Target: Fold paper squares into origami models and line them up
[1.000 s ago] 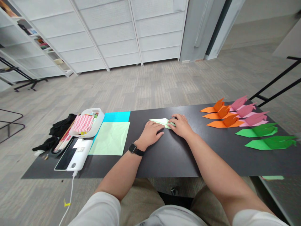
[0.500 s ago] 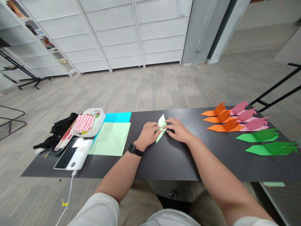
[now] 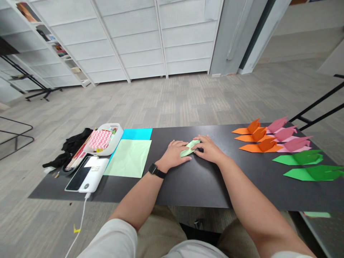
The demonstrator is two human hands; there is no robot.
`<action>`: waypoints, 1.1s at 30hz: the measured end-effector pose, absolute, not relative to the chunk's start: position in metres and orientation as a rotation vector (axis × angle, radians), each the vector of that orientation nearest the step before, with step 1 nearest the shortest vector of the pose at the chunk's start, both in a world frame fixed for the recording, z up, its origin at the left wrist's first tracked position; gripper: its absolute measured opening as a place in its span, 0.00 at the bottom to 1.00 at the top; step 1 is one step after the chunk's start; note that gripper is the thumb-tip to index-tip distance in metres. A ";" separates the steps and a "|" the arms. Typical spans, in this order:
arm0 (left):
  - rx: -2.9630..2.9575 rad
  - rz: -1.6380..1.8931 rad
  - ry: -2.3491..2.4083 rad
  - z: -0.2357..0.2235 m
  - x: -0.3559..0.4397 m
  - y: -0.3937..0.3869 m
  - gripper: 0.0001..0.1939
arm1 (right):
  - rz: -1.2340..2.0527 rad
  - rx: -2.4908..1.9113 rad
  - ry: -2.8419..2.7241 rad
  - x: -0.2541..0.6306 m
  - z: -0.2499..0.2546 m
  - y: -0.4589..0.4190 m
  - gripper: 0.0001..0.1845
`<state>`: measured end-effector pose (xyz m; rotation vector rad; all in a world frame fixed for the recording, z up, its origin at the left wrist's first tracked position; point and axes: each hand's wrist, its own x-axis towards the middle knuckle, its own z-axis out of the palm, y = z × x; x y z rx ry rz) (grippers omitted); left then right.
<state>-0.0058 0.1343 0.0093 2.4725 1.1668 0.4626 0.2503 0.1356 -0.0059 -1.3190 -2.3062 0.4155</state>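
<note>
A narrow folded piece of light green paper lies at a slant between my hands, close to the dark table top. My left hand holds its left end, thumb on the near side and fingers on the far side. At the other end, my right hand grips the paper's tip between thumb and fingers. My fingers cover parts of both ends. Left of my hands is a flat light green sheet, partly over a blue sheet.
Orange folded paper birds, pink ones and green ones stand at the table's right. On the left are a white tray, a phone, a white power bank with a cable, and black cloth.
The folded paper has turned from nearly upright in view to a flatter slant, and looks narrower. My right hand has closed on its right end; my left hand's thumb has moved nearer me.
</note>
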 end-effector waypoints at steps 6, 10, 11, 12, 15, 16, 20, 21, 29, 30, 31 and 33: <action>2.533 0.507 1.135 0.007 -0.006 0.134 0.20 | 0.456 -1.285 -2.337 0.247 -0.002 0.134 0.06; 2.539 0.513 1.095 0.006 -0.006 0.135 0.17 | 0.454 -1.288 -2.320 0.245 0.001 0.133 0.06; 2.536 0.517 1.093 0.006 -0.006 0.136 0.16 | 0.453 -1.295 -2.315 0.245 0.002 0.132 0.05; 2.535 0.520 1.092 0.005 -0.006 0.136 0.15 | 0.452 -1.302 -2.313 0.245 0.002 0.132 0.05; 2.540 0.530 1.095 0.004 -0.006 0.137 0.14 | 0.452 -1.309 -2.320 0.245 0.003 0.132 0.04; 2.545 0.533 1.094 0.004 -0.006 0.137 0.14 | 0.453 -1.304 -2.326 0.245 0.003 0.132 0.04; 2.554 0.544 1.079 0.002 -0.006 0.138 0.14 | 0.450 -1.281 -2.331 0.245 0.000 0.133 0.05; 2.550 0.545 1.080 0.002 -0.006 0.138 0.14 | 0.446 -1.281 -2.326 0.245 -0.001 0.134 0.04; 2.511 0.523 1.092 0.008 -0.005 0.139 0.14 | 0.471 -1.321 -2.293 0.248 -0.001 0.135 0.04; 2.511 0.528 1.087 0.008 -0.005 0.139 0.13 | 0.472 -1.320 -2.293 0.248 0.000 0.134 0.04; 2.510 0.534 1.084 0.008 -0.005 0.139 0.13 | 0.473 -1.319 -2.291 0.248 0.000 0.134 0.04; 2.510 0.542 1.081 0.007 -0.005 0.139 0.12 | 0.474 -1.318 -2.290 0.247 0.001 0.133 0.04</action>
